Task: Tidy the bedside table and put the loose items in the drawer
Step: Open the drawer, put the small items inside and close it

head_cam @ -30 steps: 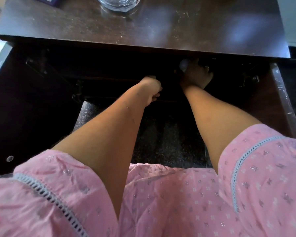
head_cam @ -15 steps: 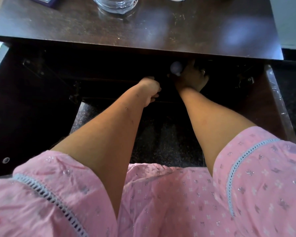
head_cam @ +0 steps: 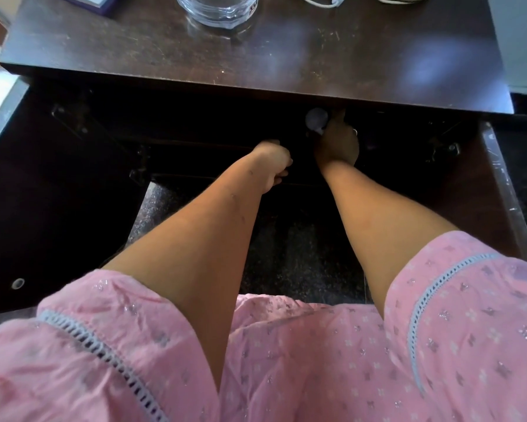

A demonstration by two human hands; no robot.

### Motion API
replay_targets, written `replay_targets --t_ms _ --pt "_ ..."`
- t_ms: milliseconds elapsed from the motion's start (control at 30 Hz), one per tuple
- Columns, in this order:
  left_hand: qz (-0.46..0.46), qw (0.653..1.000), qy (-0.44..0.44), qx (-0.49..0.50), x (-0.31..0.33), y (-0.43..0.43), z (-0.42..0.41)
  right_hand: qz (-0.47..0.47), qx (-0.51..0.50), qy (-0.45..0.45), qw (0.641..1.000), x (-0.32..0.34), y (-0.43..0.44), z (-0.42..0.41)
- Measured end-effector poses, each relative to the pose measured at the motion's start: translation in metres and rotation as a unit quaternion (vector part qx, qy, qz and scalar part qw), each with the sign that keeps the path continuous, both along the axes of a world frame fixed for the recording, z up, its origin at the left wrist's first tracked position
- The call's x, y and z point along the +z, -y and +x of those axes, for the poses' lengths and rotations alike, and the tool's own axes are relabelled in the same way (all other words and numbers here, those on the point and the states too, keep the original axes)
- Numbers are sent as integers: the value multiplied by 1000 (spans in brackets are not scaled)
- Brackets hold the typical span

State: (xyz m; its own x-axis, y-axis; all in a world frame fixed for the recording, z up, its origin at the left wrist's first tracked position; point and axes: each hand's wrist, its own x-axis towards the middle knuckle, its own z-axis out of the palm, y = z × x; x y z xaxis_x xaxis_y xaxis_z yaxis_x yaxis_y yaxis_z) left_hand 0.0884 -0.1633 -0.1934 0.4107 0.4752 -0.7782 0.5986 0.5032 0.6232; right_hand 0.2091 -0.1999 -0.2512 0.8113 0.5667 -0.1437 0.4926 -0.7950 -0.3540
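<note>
Under the dark wooden bedside table top (head_cam: 286, 59), the cabinet is open and very dark inside. My left hand (head_cam: 274, 162) is low in the opening, its fingers curled round the front edge of a dark drawer (head_cam: 225, 179). My right hand (head_cam: 336, 141) reaches in just below the top's front edge and pinches a small pale round object (head_cam: 316, 118) at its fingertips. A ring shows on one of its fingers. What lies inside the drawer is hidden in shadow.
On the top stand a clear glass jar (head_cam: 219, 10), a blue-edged box (head_cam: 88, 0) and a white cable (head_cam: 323, 1). Open cabinet doors flank me, left (head_cam: 43, 193) and right (head_cam: 499, 184). A speckled dark floor (head_cam: 286, 254) lies below.
My right hand has shifted the pale round object slightly left, and more of it shows now. My left hand has kept its grip in the same place.
</note>
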Motion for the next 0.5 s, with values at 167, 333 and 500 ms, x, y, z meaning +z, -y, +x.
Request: replay_targets --t_ms 167,333,500 --pt "7 1000 -9 11 -10 -4 -3 -14 -23 4 1000 6 0 17" --pt "8 1000 -11 17 -14 -2 -1 -44 -26 26 998 8 3 16" --pt "9 1000 -9 7 -12 2 4 -44 -24 21 999 6 3 13"
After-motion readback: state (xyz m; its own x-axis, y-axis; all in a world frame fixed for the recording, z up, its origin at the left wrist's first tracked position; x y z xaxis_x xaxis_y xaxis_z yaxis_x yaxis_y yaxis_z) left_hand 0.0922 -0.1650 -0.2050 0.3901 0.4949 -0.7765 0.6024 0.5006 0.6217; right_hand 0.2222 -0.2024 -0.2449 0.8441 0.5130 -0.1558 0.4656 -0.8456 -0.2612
